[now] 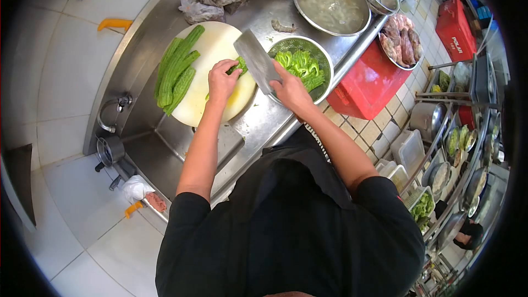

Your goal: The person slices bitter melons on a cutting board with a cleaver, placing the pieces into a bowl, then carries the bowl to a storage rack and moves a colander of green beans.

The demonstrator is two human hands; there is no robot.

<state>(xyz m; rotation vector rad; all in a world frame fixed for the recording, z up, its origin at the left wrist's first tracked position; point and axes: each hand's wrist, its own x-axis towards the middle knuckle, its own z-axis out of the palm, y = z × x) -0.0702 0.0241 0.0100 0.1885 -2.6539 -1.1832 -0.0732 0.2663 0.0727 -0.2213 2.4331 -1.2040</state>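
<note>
Bitter gourd (237, 67) on cutting board (217, 41), steel counter (264, 121).

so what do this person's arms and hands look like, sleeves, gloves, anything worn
Both hands are bare: no gloves on the left hand or the right hand, and no rings or watch that I can make out. The forearms are uncovered. Black short sleeves end above the elbows, part of a black top. No markings show on the sleeves.

White tiled wall (82, 39) behind a steel counter (258, 126); tiled floor (385, 132), red crates (368, 85).
</note>
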